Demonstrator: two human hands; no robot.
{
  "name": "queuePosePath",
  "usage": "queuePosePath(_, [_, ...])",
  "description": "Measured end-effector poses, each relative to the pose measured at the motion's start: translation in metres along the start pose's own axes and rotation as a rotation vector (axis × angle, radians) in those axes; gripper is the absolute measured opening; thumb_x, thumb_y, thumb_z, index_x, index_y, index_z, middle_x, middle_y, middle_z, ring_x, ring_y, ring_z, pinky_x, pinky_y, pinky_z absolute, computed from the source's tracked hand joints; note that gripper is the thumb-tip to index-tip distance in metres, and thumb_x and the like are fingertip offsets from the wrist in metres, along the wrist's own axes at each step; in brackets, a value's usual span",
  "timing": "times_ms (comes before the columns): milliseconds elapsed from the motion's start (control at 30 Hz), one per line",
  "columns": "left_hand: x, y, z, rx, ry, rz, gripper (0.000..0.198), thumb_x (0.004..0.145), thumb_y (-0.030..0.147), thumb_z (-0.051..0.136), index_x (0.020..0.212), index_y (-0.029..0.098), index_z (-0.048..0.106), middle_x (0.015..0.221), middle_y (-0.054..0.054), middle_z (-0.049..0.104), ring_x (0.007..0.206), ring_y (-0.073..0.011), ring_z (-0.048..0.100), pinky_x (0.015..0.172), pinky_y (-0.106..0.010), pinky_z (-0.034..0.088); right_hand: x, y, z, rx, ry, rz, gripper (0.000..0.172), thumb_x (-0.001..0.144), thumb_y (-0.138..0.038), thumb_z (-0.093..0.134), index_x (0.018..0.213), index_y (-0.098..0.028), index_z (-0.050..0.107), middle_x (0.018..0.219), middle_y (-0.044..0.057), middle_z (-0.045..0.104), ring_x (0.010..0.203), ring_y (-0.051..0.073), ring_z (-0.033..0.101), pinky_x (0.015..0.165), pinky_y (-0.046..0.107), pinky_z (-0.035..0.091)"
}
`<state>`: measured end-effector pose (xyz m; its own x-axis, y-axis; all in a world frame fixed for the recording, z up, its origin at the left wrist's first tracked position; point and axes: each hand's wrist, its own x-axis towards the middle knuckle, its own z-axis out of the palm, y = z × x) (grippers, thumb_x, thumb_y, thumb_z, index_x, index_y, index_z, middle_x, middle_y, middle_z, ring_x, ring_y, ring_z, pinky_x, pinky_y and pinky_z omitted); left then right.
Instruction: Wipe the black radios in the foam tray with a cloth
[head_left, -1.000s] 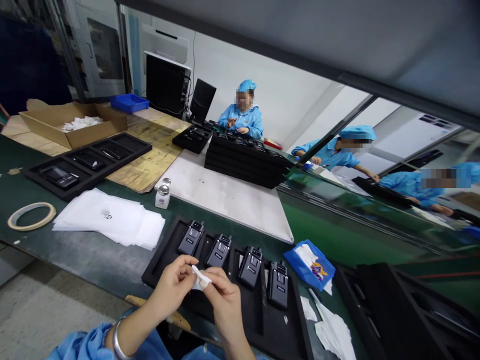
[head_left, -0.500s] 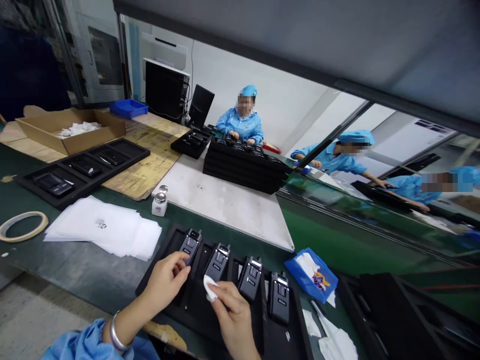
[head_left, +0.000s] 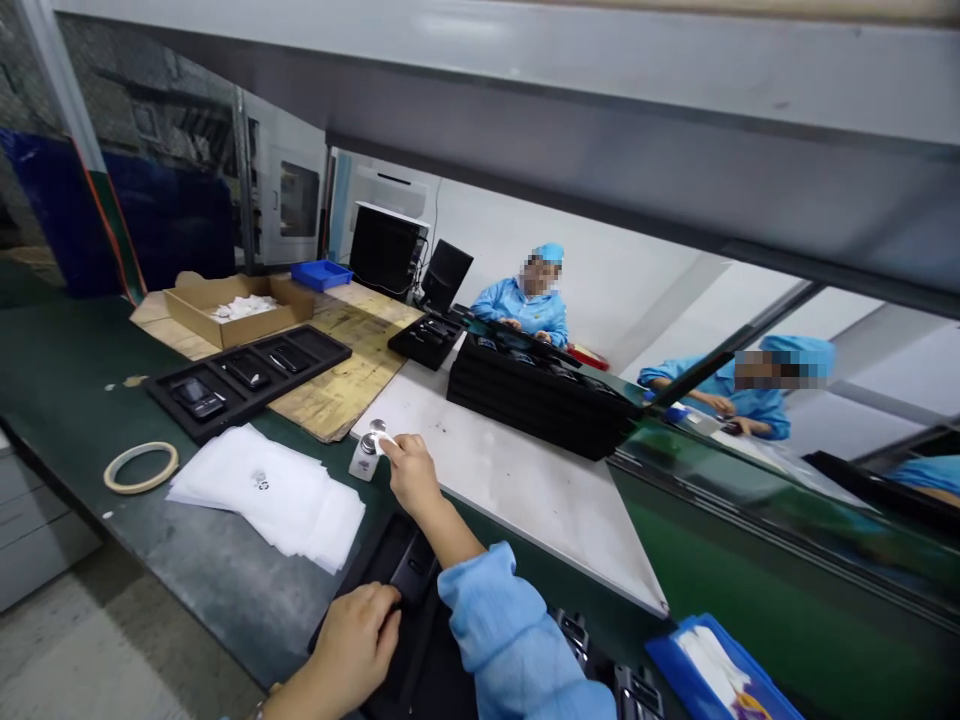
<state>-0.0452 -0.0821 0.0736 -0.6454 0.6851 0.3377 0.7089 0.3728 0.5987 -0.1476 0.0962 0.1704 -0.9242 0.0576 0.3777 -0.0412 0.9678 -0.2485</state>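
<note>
My right hand (head_left: pixel 411 475) reaches forward and pinches a small white wipe (head_left: pixel 384 440) against the top of a small white dispenser bottle (head_left: pixel 364 462) with a metal cap. Loosely curled, my left hand (head_left: pixel 349 645) rests by the lower end of a black two-way radio (head_left: pixel 414 568), its thumb apart from the index finger, its fingertips at the radio's edge. The radio lies in a black foam tray (head_left: pixel 375 548). Further right in the row, another radio (head_left: pixel 636 692) shows only in part, and my right sleeve hides much of the tray.
White sheets (head_left: pixel 262 495) and a tape roll (head_left: pixel 141 468) lie to the left. Behind them are a foam tray with devices (head_left: pixel 251 375) and a cardboard box (head_left: pixel 240 312). A blue bin (head_left: pixel 720 665) stands at right. Stacked black trays (head_left: pixel 540 395) and co-workers (head_left: pixel 525 300) are beyond.
My right hand has moved from the radios forward and left to the bottle, still with the wipe. My left hand stays by the leftmost radio. The view has shifted.
</note>
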Motion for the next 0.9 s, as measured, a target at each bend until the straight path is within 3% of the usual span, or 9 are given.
queuePosePath(133, [0.001, -0.001, 0.002, -0.022, -0.024, 0.006, 0.02, 0.087, 0.012, 0.048, 0.099, 0.023, 0.06, 0.085, -0.004, 0.067, 0.079, -0.0216, 0.068, 0.07, -0.033, 0.053, 0.016, -0.004, 0.014, -0.102, -0.07, -0.013, 0.047, 0.087, -0.007, 0.046, 0.122, -0.03, 0.066, 0.114, 0.009, 0.061, 0.106, 0.028, 0.047, 0.108, 0.059, 0.022])
queuePosePath(333, [0.002, -0.003, 0.004, -0.042, -0.079, 0.001, 0.019, 0.087, 0.013, 0.049, 0.099, 0.022, 0.06, 0.086, -0.004, 0.067, 0.08, -0.0224, 0.068, 0.07, -0.035, 0.054, 0.016, -0.005, 0.016, -0.166, -0.129, 0.016, 0.047, 0.086, -0.008, 0.046, 0.122, -0.033, 0.064, 0.118, 0.008, 0.059, 0.112, 0.029, 0.041, 0.107, 0.071, 0.007])
queuePosePath(733, [0.004, -0.005, 0.002, -0.026, -0.022, 0.049, 0.019, 0.091, 0.016, 0.045, 0.099, 0.023, 0.06, 0.086, -0.002, 0.069, 0.078, -0.0202, 0.069, 0.07, -0.034, 0.057, 0.023, -0.013, 0.006, -0.153, -0.167, 0.015, 0.039, 0.087, -0.009, 0.047, 0.113, -0.03, 0.067, 0.114, 0.008, 0.059, 0.113, 0.029, 0.038, 0.103, 0.076, 0.005])
queuePosePath(900, [0.003, -0.026, 0.009, -0.061, 0.103, 0.146, 0.015, 0.092, 0.03, 0.048, 0.102, 0.032, 0.06, 0.094, 0.004, 0.074, 0.082, -0.0201, 0.073, 0.071, -0.033, 0.062, 0.015, -0.018, -0.017, -0.193, -0.127, 0.103, 0.028, 0.089, -0.021, 0.053, 0.112, -0.033, 0.065, 0.114, 0.003, 0.06, 0.114, 0.025, 0.04, 0.107, 0.069, 0.014])
